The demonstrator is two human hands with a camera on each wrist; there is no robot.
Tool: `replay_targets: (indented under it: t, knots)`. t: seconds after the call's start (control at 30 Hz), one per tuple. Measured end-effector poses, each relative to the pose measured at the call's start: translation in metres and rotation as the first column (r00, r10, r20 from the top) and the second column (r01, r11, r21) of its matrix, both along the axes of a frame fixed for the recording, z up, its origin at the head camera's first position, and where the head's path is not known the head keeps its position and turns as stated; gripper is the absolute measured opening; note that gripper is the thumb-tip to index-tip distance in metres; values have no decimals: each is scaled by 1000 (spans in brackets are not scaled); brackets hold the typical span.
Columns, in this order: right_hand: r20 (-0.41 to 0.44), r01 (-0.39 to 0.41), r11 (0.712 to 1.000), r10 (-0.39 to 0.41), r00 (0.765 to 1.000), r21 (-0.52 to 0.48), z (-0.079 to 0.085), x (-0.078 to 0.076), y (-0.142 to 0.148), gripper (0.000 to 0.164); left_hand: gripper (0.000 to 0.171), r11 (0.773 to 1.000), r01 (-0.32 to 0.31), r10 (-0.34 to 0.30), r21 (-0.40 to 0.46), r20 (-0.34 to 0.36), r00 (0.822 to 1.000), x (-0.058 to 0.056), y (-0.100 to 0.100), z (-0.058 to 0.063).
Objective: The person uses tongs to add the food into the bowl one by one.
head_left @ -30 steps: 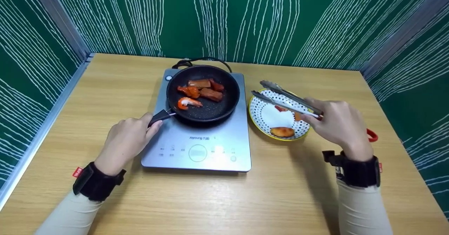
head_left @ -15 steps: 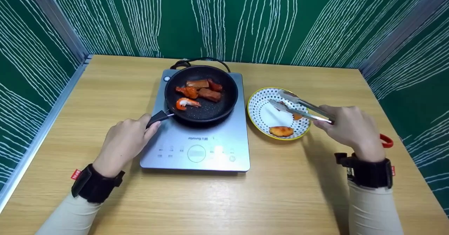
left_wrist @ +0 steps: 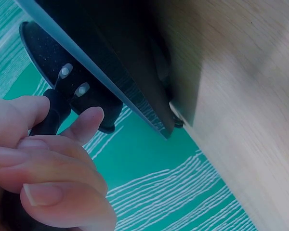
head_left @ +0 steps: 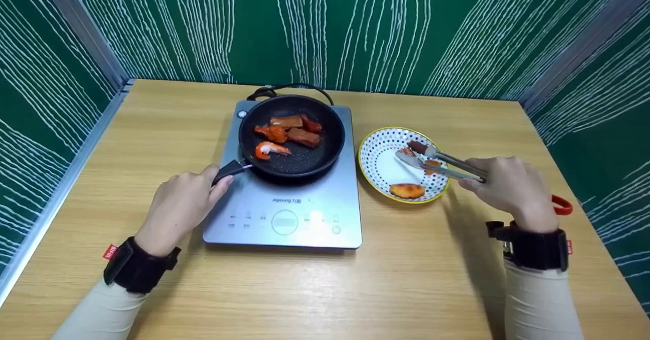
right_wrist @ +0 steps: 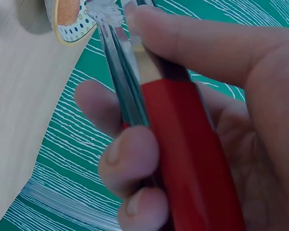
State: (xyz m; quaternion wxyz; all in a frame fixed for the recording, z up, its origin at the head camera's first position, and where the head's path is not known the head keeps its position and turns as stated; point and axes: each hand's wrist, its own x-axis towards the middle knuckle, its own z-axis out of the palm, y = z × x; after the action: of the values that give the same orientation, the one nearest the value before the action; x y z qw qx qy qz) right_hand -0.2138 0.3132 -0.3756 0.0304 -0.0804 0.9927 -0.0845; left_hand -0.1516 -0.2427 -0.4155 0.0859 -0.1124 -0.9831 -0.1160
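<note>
My left hand [head_left: 185, 205] grips the black handle [head_left: 229, 171] of a frying pan [head_left: 320, 160], fingers wrapped round it. In the pan lie a shrimp [head_left: 271, 149], brown meat chunks [head_left: 303, 137] and an orange-red piece [head_left: 274, 133]. My right hand [head_left: 508, 190] holds metal tongs [head_left: 459, 163] by their red grips [right_wrist: 188, 154]. The tong tips are down over the dotted plate [head_left: 373, 172], at its food. A dark reddish-brown piece [head_left: 418, 147] shows at the far tip. A browned oval piece [head_left: 407, 191] and a small orange piece [head_left: 432, 167] lie on the plate.
The pan sits on a silver induction cooker [head_left: 284, 228], with a black cord [head_left: 304, 83] behind it. The wooden table [head_left: 325, 294] meets green walls [head_left: 345, 30] with white streaks at the back and sides. The plate stands just right of the cooker.
My right hand has moved right, and the tongs have gone from over the plate's far left part to its right-hand food, their tips drawing closer together. My left hand keeps hold of the pan handle.
</note>
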Motion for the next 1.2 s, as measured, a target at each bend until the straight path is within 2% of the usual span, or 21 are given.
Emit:
replay_targets:
  t: [0.33,0.6,0.87,1.2]
  knots:
    - [-6,-4,1000,4,1000,26,0,0,-1,45,35,1000,2,-1,6,-10,1000,1,1,0]
    - [-39,-36,997,38,999,63,-2,-1,-1,41,35,1000,13,-12,13,-33,999,1,0,-1]
    - [-42,-34,999,35,999,37,-3,-1,-4,34,35,1000,8,-8,21,-22,1000,1,0,-1]
    - [-12,-21,999,21,1000,31,0,0,1,38,34,1000,5,-5,17,-16,1000,0,0,-1]
